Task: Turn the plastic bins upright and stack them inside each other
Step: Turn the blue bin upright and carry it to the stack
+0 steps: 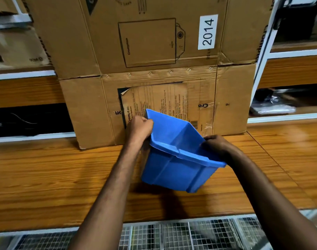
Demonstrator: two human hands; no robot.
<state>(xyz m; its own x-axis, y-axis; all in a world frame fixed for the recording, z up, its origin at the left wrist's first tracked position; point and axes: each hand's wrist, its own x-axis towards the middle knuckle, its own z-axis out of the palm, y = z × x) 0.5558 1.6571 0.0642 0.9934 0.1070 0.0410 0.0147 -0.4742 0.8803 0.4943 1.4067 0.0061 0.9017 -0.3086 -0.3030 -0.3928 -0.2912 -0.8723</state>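
A blue plastic bin (174, 159) hangs tilted above the wooden shelf (64, 177), its open mouth facing up and toward me. My left hand (139, 128) grips the bin's far left rim with curled fingers. My right hand (217, 146) holds the right rim, fingers hooked over the edge. Only this one bin shows; its inside looks bare. The bin's lower corner is close to the shelf surface, and I cannot tell if it touches.
A large cardboard box (172, 98) stands right behind the bin, with a second box (154, 33) labelled 2014 stacked on it. White-framed shelves with other goods flank both sides. A wire mesh floor (172, 237) lies below the shelf's front edge.
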